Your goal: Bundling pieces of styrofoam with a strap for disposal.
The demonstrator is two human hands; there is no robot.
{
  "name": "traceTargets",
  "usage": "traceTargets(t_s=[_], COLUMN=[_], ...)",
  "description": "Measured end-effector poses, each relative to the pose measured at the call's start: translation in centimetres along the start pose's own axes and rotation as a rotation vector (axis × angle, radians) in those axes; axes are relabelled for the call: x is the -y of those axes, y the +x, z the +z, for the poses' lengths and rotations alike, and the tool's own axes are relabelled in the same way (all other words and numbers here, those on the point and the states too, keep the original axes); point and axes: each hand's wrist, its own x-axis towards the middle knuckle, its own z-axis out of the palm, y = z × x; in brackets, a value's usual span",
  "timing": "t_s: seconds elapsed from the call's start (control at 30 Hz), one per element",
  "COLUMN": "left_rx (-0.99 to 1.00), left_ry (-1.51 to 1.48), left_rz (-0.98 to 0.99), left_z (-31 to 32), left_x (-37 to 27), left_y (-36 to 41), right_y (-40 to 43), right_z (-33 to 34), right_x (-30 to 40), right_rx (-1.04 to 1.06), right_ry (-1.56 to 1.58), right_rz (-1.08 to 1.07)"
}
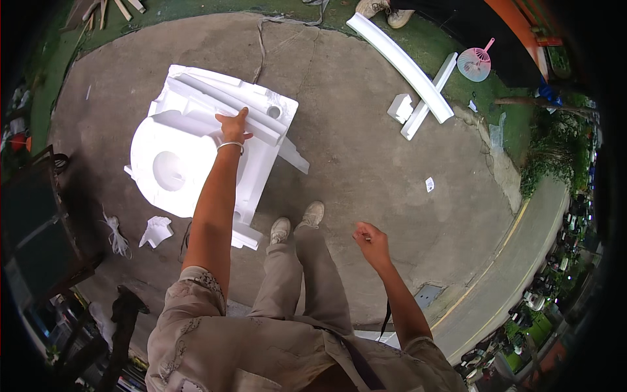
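My left hand reaches onto a stack of white polystyrene foam packing pieces, its fingers spread against a long foam strip. Whether the fingers grip the strip or only rest on it, I cannot tell. Beneath the strip lies a large foam slab with a round hole near one corner. A rounded foam block with a circular recess sits on the slab, partly covered by my left forearm. My right hand hangs over the concrete, fingers curled, nothing visible in them.
At the upper right, a curved foam strip crosses a straight one beside a small foam block. A hand fan lies near another person's shoes. White cord and a foam scrap lie at left near a dark cart.
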Motion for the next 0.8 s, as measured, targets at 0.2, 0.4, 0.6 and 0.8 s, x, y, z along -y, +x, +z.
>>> traceTargets(t_s=[0.2,0.4,0.6,0.8], left_rx=[-0.216,0.178,0.206,0.667], left_ry=[0.700,1.501,1.099,1.025], left_rz=[0.293,0.318,0.600,0.632], left_z=[3.6,2.6,9.7,26.8], left_x=[1.0,2.8,0.3,0.2], left_y=[2.0,6.3,3.8,1.7], right_y=[3.8,14.5,23.2,33.6], right_z=[-5.4,-10.0,-20.5,-27.1], right_x=[-2.2,-3.0,-10.8,-13.0], right_rx=[0.042,0.056,-0.080,-0.165], right_ry=[-0.109,-0.012,-0.435,-0.635], right_rz=[0.069,0.192,0.399,0.419])
